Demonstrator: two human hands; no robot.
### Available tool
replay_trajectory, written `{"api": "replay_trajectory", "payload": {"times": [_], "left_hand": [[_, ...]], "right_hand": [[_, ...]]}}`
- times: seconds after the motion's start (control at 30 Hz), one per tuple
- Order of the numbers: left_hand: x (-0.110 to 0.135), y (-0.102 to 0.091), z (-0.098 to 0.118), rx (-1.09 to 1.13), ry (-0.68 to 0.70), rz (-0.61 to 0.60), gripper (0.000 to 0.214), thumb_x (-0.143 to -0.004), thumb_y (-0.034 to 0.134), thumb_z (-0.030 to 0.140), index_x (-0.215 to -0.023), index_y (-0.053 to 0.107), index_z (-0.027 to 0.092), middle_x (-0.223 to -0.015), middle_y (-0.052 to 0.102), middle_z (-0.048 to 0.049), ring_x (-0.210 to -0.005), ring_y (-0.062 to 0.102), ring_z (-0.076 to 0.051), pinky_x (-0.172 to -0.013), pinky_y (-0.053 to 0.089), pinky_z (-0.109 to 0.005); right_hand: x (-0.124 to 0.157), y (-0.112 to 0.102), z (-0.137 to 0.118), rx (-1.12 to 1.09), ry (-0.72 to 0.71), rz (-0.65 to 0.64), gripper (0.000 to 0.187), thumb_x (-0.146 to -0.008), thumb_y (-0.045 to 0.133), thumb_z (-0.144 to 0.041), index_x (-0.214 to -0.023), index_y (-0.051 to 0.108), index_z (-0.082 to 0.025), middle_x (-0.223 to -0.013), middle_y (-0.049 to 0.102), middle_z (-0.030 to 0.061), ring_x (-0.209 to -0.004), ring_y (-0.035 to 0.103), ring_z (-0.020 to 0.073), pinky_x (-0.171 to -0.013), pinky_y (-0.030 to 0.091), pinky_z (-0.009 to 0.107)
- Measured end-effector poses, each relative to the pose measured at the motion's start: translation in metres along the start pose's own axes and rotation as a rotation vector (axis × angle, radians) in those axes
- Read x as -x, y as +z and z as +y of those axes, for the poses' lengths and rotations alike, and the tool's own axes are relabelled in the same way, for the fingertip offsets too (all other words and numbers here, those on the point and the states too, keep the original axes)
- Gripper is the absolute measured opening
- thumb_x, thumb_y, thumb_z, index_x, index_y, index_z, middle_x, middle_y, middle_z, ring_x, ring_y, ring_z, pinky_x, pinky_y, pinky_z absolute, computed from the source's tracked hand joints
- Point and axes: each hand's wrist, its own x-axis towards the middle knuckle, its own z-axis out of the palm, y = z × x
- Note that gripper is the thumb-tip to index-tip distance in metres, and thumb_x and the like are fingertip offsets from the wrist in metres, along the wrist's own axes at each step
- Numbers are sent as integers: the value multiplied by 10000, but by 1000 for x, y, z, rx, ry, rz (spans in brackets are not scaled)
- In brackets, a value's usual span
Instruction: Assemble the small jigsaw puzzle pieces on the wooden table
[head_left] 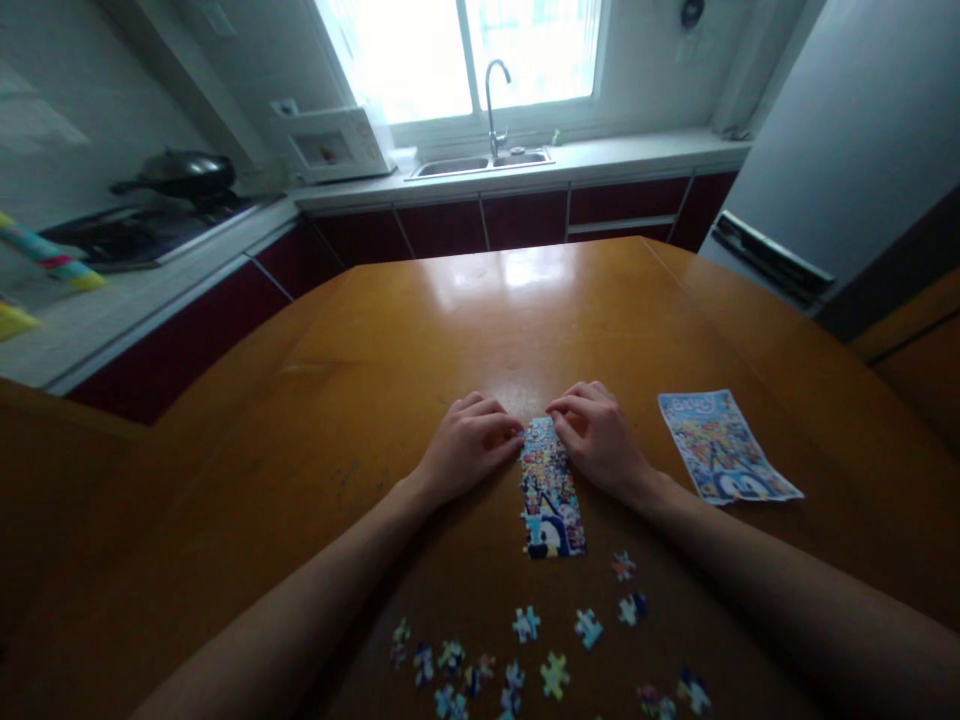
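Observation:
A partly joined jigsaw puzzle [551, 490] lies flat on the wooden table as a tall, narrow strip, with a blue-and-white penguin-like figure at its near end. At the strip's upper left edge, my left hand [472, 445] is closed, thumb and forefinger together on the border. My right hand [598, 435] grips the opposite upper edge with curled fingers; its thumb lies along the side. Whether a loose piece is between the fingers of either hand is too small to tell. Nearer to me lie loose puzzle pieces, among them a yellow-green piece [555, 676] and a light blue piece [589, 628].
Right of my right hand lies a printed reference picture [724, 445]. The wooden table [360, 350] reaches toward a counter with a sink [484, 163]. A pan [184, 175] sits on the stove at left; a large grey appliance [847, 130] stands at right.

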Motion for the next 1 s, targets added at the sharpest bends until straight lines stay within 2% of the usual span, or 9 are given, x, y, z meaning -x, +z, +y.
{"api": "replay_trajectory", "payload": {"times": [0.17, 0.3, 0.5, 0.77, 0.9, 1.0], "left_hand": [[0, -1, 0, 19, -2, -16, 126, -887, 718, 344, -963, 747, 247, -872, 693, -25, -895, 546, -215, -825, 438, -365], [1, -1, 0, 57, 32, 33, 126, -905, 696, 321, -975, 747, 228, -889, 677, -39, -898, 541, -207, -829, 452, -362], [4, -2, 0, 55, 112, 30, 155, -899, 666, 214, -997, 771, 272, -934, 611, -47, -920, 507, -203, -821, 454, -351], [4, -1, -1, 51, 125, 18, 242, -860, 652, 127, -1003, 774, 280, -913, 573, -41, -908, 486, -203, -804, 441, -347], [4, 0, -2, 54, 93, 65, 198, -874, 627, 119, -922, 773, 245, -889, 555, -42, -900, 479, -200, -790, 435, -340], [4, 0, -2, 38, 98, 53, 161, -896, 644, 166, -873, 775, 256, -879, 550, -38, -885, 476, -196, -779, 425, -337]], "right_hand": [[0, 0, -1, -17, 5, 4, 122, -886, 607, -170, -844, 719, -194, -862, 665, 55, -901, 557, 230, -828, 413, 391], [0, -1, -2, -34, -5, -4, 130, -874, 615, -159, -858, 738, -196, -863, 663, 57, -899, 553, 229, -831, 419, 396], [4, -3, -4, 4, -94, -113, 251, -804, 619, -58, -862, 785, -237, -909, 651, 53, -932, 532, 231, -845, 409, 401], [5, 0, -1, 55, -124, -180, 290, -825, 628, -75, -879, 805, -299, -961, 641, 54, -968, 509, 247, -871, 401, 421], [5, 0, -1, 61, -125, -191, 278, -825, 619, -68, -874, 796, -277, -970, 641, 58, -978, 511, 249, -885, 401, 422], [5, -1, -2, 43, -125, -173, 291, -814, 603, -49, -928, 784, -246, -986, 644, 64, -991, 512, 246, -889, 406, 412]]}}
